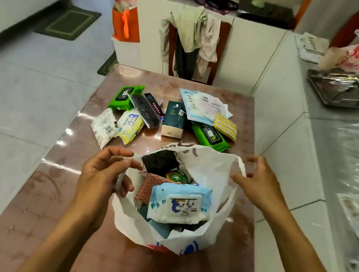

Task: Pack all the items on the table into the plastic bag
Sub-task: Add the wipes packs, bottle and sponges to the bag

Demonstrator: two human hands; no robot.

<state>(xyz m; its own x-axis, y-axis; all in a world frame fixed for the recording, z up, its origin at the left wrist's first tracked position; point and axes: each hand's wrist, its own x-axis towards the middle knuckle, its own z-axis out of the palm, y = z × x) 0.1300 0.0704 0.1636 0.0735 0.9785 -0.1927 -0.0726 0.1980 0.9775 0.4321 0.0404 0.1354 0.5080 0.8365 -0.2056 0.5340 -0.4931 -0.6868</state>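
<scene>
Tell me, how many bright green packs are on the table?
2: one green pack at the pile's far left, the other green pack at its right, nearer the plastic bag. Others may be hidden inside.

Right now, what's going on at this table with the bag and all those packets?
A person is packing small items into a white plastic bag on the table. The left hand pinches the bag's left rim and the right hand holds the right rim, spreading it open. A blue wipes pack already lies on top inside. Beyond the bag, two green wipes packs, a tissue box and other packets wait.
</scene>
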